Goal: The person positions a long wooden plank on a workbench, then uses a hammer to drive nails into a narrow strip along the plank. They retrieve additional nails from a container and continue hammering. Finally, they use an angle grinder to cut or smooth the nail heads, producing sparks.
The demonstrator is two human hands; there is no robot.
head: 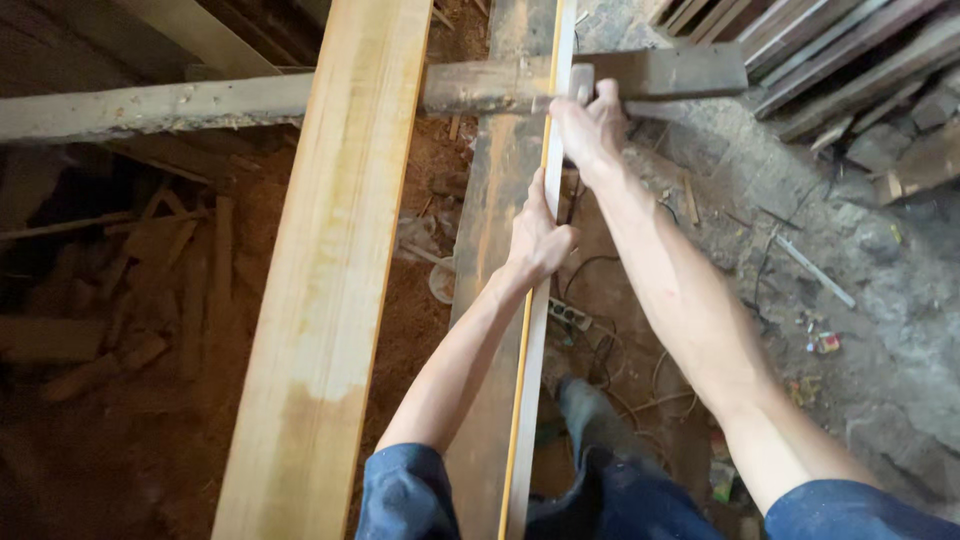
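The left hand [537, 240] has its grip closed around a long, thin pale straightedge with a yellow edge [535, 340], which lies along a dark weathered plank [495, 200]. Farther up, the right hand [590, 125] presses the strip down at a crossbeam [660, 72], arm stretched out; its fingertips are hidden. A broad pale board [330, 270] lies beside.

A wide plank [330, 270] lies left of the narrow strip [540, 330], both on a crossbeam [200, 105].
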